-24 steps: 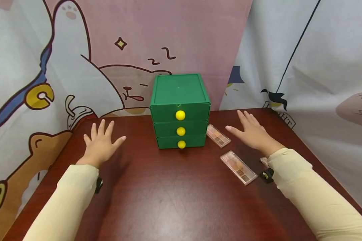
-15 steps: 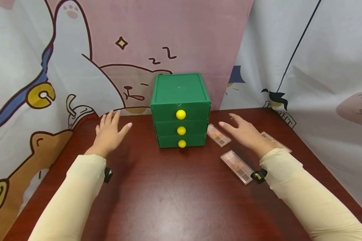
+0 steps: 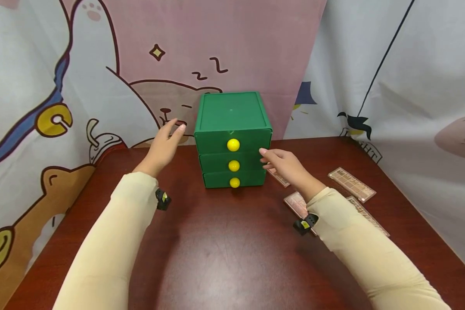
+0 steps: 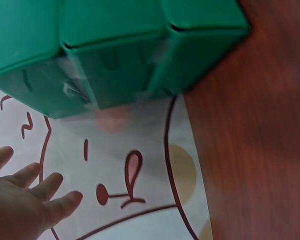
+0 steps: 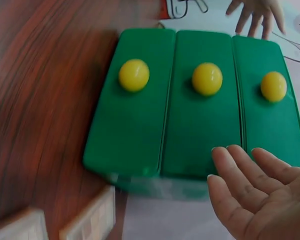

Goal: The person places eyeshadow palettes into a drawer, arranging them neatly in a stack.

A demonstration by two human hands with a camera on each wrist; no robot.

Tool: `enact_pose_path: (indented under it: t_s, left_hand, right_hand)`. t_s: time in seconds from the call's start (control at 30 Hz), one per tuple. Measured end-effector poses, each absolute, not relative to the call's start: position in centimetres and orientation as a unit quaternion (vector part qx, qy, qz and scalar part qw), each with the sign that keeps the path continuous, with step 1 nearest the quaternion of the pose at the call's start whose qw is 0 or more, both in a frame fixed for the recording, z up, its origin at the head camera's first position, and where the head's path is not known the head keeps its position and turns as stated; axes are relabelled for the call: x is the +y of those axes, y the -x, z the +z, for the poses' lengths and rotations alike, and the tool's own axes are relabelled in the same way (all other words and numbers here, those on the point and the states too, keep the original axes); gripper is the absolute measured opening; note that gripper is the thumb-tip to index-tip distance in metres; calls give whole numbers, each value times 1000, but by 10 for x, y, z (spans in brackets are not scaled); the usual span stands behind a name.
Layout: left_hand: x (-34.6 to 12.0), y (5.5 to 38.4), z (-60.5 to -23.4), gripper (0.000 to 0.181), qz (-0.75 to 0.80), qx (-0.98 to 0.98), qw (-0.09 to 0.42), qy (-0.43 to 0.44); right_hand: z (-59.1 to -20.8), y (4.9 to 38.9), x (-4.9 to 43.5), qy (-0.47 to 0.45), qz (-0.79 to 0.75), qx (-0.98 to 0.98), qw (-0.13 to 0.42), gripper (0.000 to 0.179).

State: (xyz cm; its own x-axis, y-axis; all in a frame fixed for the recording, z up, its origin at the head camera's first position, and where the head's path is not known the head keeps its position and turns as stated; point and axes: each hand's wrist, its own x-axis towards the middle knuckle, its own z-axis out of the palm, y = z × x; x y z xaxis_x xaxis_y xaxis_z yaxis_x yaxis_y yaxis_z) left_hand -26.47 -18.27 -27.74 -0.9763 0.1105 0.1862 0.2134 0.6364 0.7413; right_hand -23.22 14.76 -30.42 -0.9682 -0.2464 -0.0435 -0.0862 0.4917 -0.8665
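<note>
A green three-drawer box (image 3: 230, 112) stands at the table's back, each drawer front bearing a round yellow knob (image 3: 233, 145). All its drawers are closed. My left hand (image 3: 160, 148) hovers left of the box with fingers spread, holding nothing; the left wrist view shows its loose fingers (image 4: 45, 187) beside the box's side. In front of the box's right edge is my right hand (image 3: 288, 168), its relaxed fingers near the upper and middle drawers, with nothing held. The right wrist view has that hand's fingers (image 5: 245, 175) overlapping the drawer fronts.
Several eyeshadow palettes lie on the dark red-brown table (image 3: 217, 241): one palette (image 3: 279, 176) by the box, another palette (image 3: 296, 204) partly behind my right wrist, a palette (image 3: 351, 185) farther right. A printed cloth (image 3: 255, 47) hangs behind the table.
Both hands have moved inward toward the box, the left one rightward and up, the right one leftward. More palettes show at the right where the right arm was covering them.
</note>
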Motion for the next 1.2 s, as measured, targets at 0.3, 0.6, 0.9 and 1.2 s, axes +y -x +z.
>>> enact_pose_path:
  t_s: [0.3,0.6,0.9,1.2]
  left_hand:
    - [-162,280,-264,63,-545,-835,44,70]
    - [-154,292,-259,55,-544,-836,31,70]
    - [-150,301,-263,51,-553,-830,10,69]
    - [-151,306,-263,50,-526,-848,-8,68]
  right_hand:
    - [-297,241,113,70,-568,810,129,62]
    - [-299,250,88,37,-644,745,169,63]
    - [-305,252,68,-1,-707,679,198,61]
    - [-306,253,56,-36,-732,656,179,59]
